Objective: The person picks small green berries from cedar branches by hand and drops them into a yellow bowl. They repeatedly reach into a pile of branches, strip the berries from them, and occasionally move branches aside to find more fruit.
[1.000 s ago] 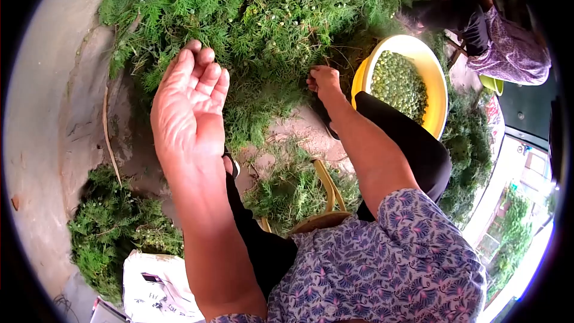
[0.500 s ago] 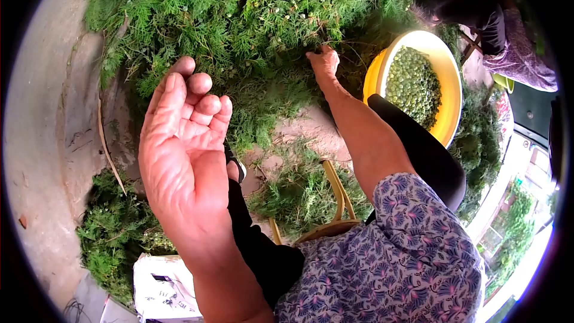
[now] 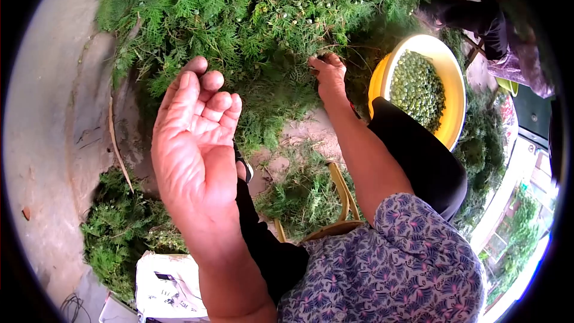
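My left hand (image 3: pixel 200 131) is raised close to the camera, palm turned up. Its fingers are loosely bent and apart, with nothing in them. Farther off, my right hand (image 3: pixel 330 78) is at the lower edge of a big heap of green conifer branches (image 3: pixel 239 18). Its thumb and fingers are drawn together near a twig; whatever is between them is too small to make out. To the right of this hand stands a yellow tub (image 3: pixel 452 131) with a pale rim, partly filled with small green cones (image 3: pixel 415 90).
Cut greenery (image 3: pixel 119 221) also lies at lower left, beside a white box (image 3: pixel 167 287). A yellowish chair frame (image 3: pixel 342 191) is near my lap. Another person (image 3: pixel 490 24) sits at upper right. Concrete floor (image 3: pixel 48 131) runs along the left; a thin stick (image 3: pixel 116 137) lies there.
My right hand has drawn back slightly from the branches, and its fingers have bent in more. My left hand keeps its pose. The whole view has shifted a little.
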The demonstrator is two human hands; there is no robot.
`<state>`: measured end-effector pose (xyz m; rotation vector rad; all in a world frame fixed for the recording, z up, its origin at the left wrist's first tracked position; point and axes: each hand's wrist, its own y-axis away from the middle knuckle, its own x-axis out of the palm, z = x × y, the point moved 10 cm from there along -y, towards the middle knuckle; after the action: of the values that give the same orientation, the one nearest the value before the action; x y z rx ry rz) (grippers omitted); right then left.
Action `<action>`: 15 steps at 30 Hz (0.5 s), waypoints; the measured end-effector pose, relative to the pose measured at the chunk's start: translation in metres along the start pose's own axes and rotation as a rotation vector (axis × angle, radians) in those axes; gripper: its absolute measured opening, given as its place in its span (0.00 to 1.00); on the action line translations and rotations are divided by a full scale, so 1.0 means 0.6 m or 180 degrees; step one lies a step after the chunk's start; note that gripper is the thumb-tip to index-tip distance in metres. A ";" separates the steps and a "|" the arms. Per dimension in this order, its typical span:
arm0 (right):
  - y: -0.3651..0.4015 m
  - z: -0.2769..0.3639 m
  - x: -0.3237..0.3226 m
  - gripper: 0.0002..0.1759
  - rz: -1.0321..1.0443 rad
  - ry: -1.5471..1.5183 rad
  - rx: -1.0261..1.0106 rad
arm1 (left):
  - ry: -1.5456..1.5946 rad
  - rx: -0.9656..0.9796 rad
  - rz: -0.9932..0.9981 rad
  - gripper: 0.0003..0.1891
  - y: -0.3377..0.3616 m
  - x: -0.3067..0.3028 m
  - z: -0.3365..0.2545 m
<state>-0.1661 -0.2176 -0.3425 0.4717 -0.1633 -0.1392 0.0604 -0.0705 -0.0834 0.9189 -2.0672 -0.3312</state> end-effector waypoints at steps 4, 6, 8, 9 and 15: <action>0.051 0.019 0.072 0.25 0.1030 -0.0846 0.0360 | -0.0013 -0.0067 -0.0076 0.10 0.004 -0.002 -0.005; 0.084 0.020 0.100 0.25 0.1472 -0.0960 0.0653 | 0.0021 -0.0087 -0.0072 0.09 0.005 -0.004 -0.006; 0.108 0.015 0.105 0.23 0.1838 -0.0962 0.0652 | 0.0017 -0.0093 -0.0085 0.09 0.005 -0.009 -0.008; 0.140 0.000 0.117 0.19 0.2386 -0.0117 0.0753 | 0.0092 -0.0081 0.0024 0.09 0.002 -0.008 -0.009; 0.151 -0.067 0.073 0.08 0.2398 -0.0806 0.1619 | 0.0158 -0.0089 0.0148 0.09 -0.001 -0.007 -0.008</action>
<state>-0.1070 -0.1275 -0.3302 0.8668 -0.6204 0.5983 0.0659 -0.0674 -0.0834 0.8527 -2.0302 -0.3087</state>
